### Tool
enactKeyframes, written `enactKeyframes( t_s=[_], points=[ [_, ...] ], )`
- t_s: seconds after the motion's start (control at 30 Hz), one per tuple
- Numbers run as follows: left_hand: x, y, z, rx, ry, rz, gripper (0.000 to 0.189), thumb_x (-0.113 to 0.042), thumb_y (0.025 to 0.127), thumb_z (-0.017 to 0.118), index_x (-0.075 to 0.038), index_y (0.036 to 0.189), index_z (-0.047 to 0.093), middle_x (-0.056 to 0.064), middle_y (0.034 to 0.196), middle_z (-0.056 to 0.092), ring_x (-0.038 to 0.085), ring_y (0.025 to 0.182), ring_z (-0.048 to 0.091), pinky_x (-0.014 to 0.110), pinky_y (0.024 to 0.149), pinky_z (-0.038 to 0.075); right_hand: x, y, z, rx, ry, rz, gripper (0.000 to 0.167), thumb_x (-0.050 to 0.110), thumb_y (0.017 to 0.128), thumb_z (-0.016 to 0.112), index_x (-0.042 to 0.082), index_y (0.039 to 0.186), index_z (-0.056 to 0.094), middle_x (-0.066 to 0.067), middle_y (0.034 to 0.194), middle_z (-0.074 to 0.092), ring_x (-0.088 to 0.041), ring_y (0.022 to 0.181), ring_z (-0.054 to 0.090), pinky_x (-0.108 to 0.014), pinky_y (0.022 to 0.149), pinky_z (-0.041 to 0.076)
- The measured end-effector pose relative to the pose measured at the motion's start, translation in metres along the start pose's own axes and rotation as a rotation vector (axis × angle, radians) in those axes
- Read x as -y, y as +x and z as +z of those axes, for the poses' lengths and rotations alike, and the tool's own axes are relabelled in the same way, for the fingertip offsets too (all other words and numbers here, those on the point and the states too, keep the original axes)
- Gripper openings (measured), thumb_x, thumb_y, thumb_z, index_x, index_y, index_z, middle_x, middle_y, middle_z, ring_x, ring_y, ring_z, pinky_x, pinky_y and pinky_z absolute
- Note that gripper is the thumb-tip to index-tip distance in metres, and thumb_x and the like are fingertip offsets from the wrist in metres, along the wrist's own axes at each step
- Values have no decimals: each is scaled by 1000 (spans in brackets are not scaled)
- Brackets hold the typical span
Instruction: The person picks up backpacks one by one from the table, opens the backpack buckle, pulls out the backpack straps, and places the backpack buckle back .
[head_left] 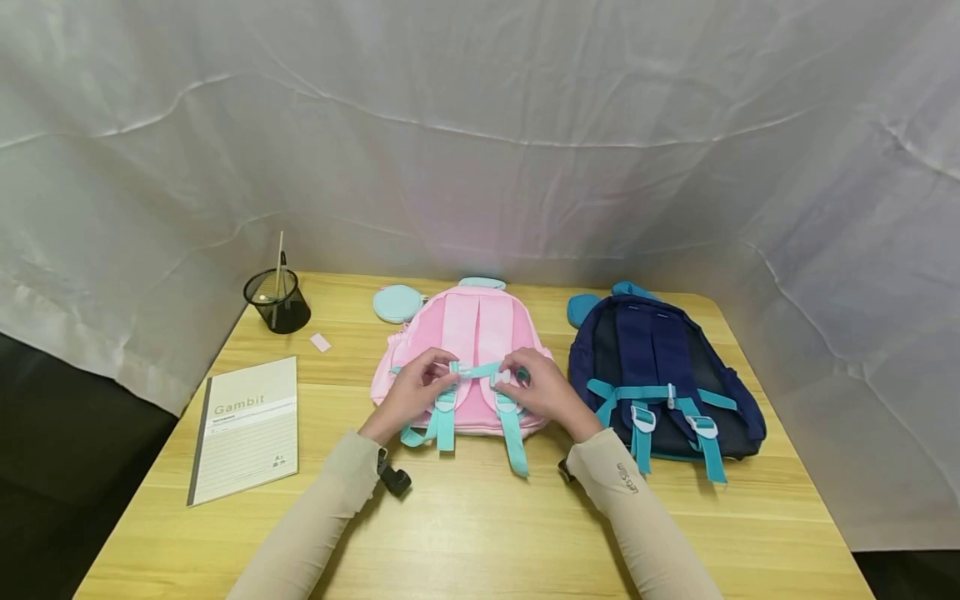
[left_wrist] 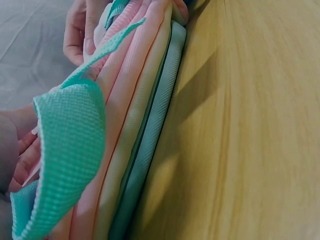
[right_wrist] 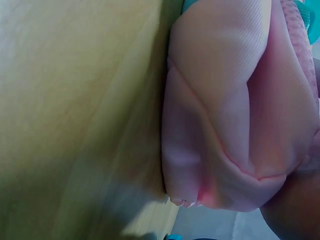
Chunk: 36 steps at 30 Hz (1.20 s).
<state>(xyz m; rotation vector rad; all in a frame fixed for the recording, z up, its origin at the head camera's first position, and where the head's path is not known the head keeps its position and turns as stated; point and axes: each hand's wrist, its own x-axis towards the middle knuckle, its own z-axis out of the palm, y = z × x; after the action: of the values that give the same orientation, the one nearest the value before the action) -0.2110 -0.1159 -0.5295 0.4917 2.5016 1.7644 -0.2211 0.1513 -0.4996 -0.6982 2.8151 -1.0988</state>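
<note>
A pink backpack (head_left: 477, 321) lies on the table with its shoulder-strap side up. Across its straps runs a teal chest strap (head_left: 483, 370) with white buckle pieces. My left hand (head_left: 416, 390) pinches the strap's left end by a pale buckle piece between thumb and fingers. At the other end, my right hand (head_left: 551, 390) pinches a white buckle piece (head_left: 502, 378). The fingers partly hide both pieces, so whether they are joined is unclear. Teal webbing (left_wrist: 72, 135) loops close to the left wrist view, while the right wrist view shows mostly the bag's pink side (right_wrist: 215, 100).
A navy backpack (head_left: 637, 342) with teal straps lies to the right. On the left are a notebook (head_left: 251, 442), a black mesh pen cup (head_left: 288, 315) and a small pink-white eraser-like piece (head_left: 320, 342). A light blue round pouch (head_left: 398, 303) sits beside the pink bag. Grey curtains surround the table.
</note>
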Motion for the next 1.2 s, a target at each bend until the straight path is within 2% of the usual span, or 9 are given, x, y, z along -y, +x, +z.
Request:
enactKeyframes(
  t_s=[0.23, 0.4, 0.67, 0.93, 1.07, 1.2],
  points=[
    [-2, 0, -3, -27, -28, 3, 29, -21, 97, 75, -13, 124, 67, 8, 101, 72, 17, 89, 67, 26, 78, 56, 1, 1, -2, 26, -21, 25, 20, 29, 91, 82, 18, 104, 71, -1, 107, 67, -22, 100, 58, -42, 98, 52],
    [-1, -1, -4, -59, -47, 6, 28, -17, 97, 75, -11, 123, 67, 11, 101, 73, 19, 91, 67, 22, 78, 55, 1, 1, -3, 34, -32, 18, 20, 29, 91, 81, 18, 106, 72, -1, 107, 67, -22, 101, 57, -43, 98, 51],
    [2, -1, -7, -65, -24, 43, 29, -20, 98, 73, -14, 126, 68, 5, 103, 72, 18, 95, 68, 25, 82, 56, 4, 0, -4, 39, -32, 22, 22, 28, 91, 82, 17, 109, 75, -2, 110, 68, -22, 102, 58, -43, 100, 51],
    [3, -2, -9, -81, 11, 35, 27, -23, 98, 73, -16, 125, 70, 2, 102, 72, 16, 95, 66, 26, 87, 54, 6, 2, -1, -3, -46, -39, 23, 26, 89, 84, 16, 108, 76, 0, 102, 67, -19, 94, 57, -39, 90, 51],
    [4, -2, -10, -89, -4, 35, 27, -23, 98, 74, -14, 123, 71, 3, 103, 72, 15, 97, 66, 26, 91, 54, 8, 4, 2, -29, -60, -76, 21, 24, 90, 83, 16, 108, 76, -1, 97, 65, -19, 89, 56, -37, 82, 48],
    [5, -2, -10, -93, -30, 40, 28, -23, 98, 74, -12, 123, 71, 6, 104, 72, 17, 98, 65, 26, 91, 54, 13, 6, 5, -56, -74, -93, 18, 22, 91, 82, 16, 107, 76, 0, 100, 68, -20, 90, 58, -37, 82, 50]
  ],
)
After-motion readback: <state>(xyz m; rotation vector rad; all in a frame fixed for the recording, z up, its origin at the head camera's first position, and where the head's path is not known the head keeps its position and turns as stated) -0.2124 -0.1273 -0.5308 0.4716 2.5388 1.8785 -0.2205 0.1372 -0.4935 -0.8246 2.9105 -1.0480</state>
